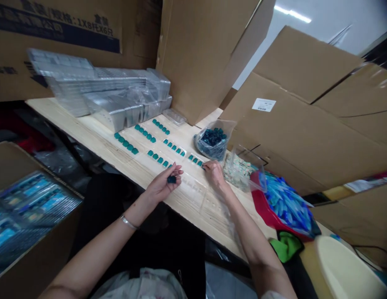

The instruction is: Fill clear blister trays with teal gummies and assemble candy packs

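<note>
Dark teal cube [171,179] held in my half-open left hand [162,187], right hand [215,174] apart, fingertips [205,166] pinched at a row of small teal cubes [195,160]

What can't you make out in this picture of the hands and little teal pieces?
From the head view:
The teal piece in the left hand: fingers hide part of it.
Whatever the right hand touches: its fingers cover it.
Pieces in the plastic bag: plastic blurs them, so no count.
Blue items in the red basin: too blurred to identify.
</note>
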A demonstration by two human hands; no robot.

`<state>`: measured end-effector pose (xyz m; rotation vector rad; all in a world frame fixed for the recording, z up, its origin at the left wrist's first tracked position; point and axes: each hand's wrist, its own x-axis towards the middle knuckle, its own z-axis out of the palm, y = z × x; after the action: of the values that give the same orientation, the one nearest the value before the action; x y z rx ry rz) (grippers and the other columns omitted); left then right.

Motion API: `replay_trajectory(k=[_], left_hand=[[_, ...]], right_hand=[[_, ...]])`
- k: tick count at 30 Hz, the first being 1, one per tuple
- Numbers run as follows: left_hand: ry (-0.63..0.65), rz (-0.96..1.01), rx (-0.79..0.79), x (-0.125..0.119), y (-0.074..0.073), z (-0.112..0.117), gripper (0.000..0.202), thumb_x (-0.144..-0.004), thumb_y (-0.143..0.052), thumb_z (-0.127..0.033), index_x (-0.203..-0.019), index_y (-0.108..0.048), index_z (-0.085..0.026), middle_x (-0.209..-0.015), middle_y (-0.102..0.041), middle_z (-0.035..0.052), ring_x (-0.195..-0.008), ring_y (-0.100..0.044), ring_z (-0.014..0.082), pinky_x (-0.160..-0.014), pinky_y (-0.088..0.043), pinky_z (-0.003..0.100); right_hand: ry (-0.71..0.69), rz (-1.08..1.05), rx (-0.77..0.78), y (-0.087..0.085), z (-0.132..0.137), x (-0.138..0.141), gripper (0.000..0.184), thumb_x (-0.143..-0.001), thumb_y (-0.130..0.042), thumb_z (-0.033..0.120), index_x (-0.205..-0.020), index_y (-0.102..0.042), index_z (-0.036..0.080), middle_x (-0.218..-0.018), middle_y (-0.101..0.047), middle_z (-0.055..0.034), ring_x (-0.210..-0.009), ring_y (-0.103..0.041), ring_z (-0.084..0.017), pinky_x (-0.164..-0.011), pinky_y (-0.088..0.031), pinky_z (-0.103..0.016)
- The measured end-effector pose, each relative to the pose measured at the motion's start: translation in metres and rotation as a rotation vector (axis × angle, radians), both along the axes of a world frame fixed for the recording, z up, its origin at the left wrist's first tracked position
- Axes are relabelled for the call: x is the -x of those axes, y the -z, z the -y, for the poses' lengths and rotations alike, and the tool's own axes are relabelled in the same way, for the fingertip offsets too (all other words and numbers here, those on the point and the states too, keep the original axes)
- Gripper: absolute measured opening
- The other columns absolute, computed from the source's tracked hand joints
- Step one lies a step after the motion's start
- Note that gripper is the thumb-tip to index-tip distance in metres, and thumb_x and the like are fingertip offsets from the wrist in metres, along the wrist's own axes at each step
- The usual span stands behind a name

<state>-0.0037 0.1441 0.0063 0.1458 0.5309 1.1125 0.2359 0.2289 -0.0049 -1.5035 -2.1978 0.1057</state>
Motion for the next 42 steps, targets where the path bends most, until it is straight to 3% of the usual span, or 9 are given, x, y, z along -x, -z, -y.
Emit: replay_trajectory(k=[4, 7, 11, 16, 20, 26, 31, 36, 42], left_hand=[[-0.015, 0.086, 0.034, -0.007, -0.003, -0.004, 0.021, -0.081, -0.058, -0.027, -0.089, -0.060, -0.008, -0.092, -0.064, 0.0121, -0.081, -0.063, 0.0159, -0.074, -0.054, 0.030], [-0.007, 0.104, -0.008, -0.013, -0.004, -0.006, 0.022, -0.083, -0.055, -0.029, -0.091, -0.060, -0.010, -0.095, -0.065, 0.0118, -0.084, -0.063, 0.0173, -0.077, -0.053, 0.033], [0.004, 0.090, -0.055, -0.023, -0.008, -0.005, 0.023, -0.084, -0.052, -0.030, -0.092, -0.061, -0.010, -0.096, -0.065, 0.0100, -0.083, -0.063, 0.0163, -0.077, -0.052, 0.032], [0.011, 0.073, -0.048, -0.030, -0.014, -0.001, 0.024, -0.086, -0.049, -0.029, -0.092, -0.062, -0.009, -0.096, -0.064, 0.0108, -0.082, -0.062, 0.0151, -0.074, -0.052, 0.028], [-0.012, -0.057, -0.161, -0.033, -0.009, 0.005, 0.018, -0.079, -0.060, -0.025, -0.092, -0.064, -0.012, -0.096, -0.064, 0.0083, -0.083, -0.061, 0.0134, -0.076, -0.050, 0.027], [-0.089, -0.501, -0.420, -0.039, 0.004, 0.007, 0.037, -0.067, -0.071, -0.031, -0.100, -0.064, -0.013, -0.066, -0.056, -0.0008, -0.053, -0.046, 0.0038, -0.051, -0.038, 0.017], [-0.075, -0.579, -0.521, -0.038, 0.002, 0.004, 0.038, -0.069, -0.067, -0.036, -0.100, -0.064, -0.013, -0.063, -0.053, -0.0018, -0.051, -0.041, 0.0046, -0.048, -0.030, 0.019], [-0.097, -0.624, -0.503, -0.039, 0.004, 0.001, 0.033, -0.068, -0.068, -0.036, -0.092, -0.064, -0.013, -0.057, -0.052, -0.0028, -0.050, -0.043, 0.0057, -0.049, -0.032, 0.019], [-0.147, -0.889, -0.560, -0.039, 0.000, 0.003, 0.025, -0.070, -0.065, -0.035, -0.084, -0.065, -0.015, -0.053, -0.056, -0.0018, -0.044, -0.046, 0.0085, -0.049, -0.036, 0.022]], right_hand=[[-0.075, -0.195, -0.069, -0.027, 0.034, 0.027, 0.018, -0.079, -0.057, 0.026, -0.093, -0.066, 0.017, -0.093, -0.065, -0.0085, -0.084, -0.058, -0.020, -0.077, -0.046, -0.035], [-0.224, -0.330, 0.003, -0.045, 0.069, 0.059, 0.016, -0.081, -0.057, 0.027, -0.093, -0.066, 0.020, -0.091, -0.064, -0.0062, -0.081, -0.059, -0.017, -0.073, -0.048, -0.030], [-0.362, -0.338, 0.077, -0.046, 0.093, 0.086, 0.023, -0.079, -0.058, 0.021, -0.101, -0.064, 0.023, -0.098, -0.064, -0.0055, -0.089, -0.058, -0.017, -0.077, -0.049, -0.030], [-0.177, -0.663, 0.232, -0.036, 0.089, 0.081, 0.018, -0.074, -0.060, 0.024, -0.090, -0.066, 0.018, -0.090, -0.067, -0.0059, -0.074, -0.062, -0.015, -0.070, -0.051, -0.030], [-0.035, -0.945, 0.365, -0.038, 0.087, 0.071, 0.024, -0.067, -0.068, 0.030, -0.087, -0.067, 0.018, -0.081, -0.069, -0.0039, -0.069, -0.063, -0.015, -0.068, -0.052, -0.029], [-0.015, -1.129, 0.426, -0.039, 0.089, 0.062, 0.028, -0.064, -0.072, 0.032, -0.088, -0.068, 0.019, -0.076, -0.069, -0.0017, -0.064, -0.063, -0.014, -0.068, -0.052, -0.029], [-0.002, -1.295, 0.497, -0.037, 0.090, 0.059, 0.029, -0.063, -0.074, 0.033, -0.088, -0.069, 0.018, -0.083, -0.070, -0.0036, -0.068, -0.064, -0.013, -0.078, -0.051, -0.031], [-0.008, -1.228, 0.456, -0.032, 0.091, 0.059, 0.030, -0.068, -0.070, 0.037, -0.090, -0.068, 0.017, -0.082, -0.069, -0.0048, -0.071, -0.066, -0.016, -0.079, -0.053, -0.035], [-0.072, -0.720, 0.069, -0.029, 0.093, 0.059, 0.019, -0.077, -0.061, 0.030, -0.090, -0.067, 0.019, -0.093, -0.063, -0.0068, -0.074, -0.062, -0.015, -0.071, -0.054, -0.031]])
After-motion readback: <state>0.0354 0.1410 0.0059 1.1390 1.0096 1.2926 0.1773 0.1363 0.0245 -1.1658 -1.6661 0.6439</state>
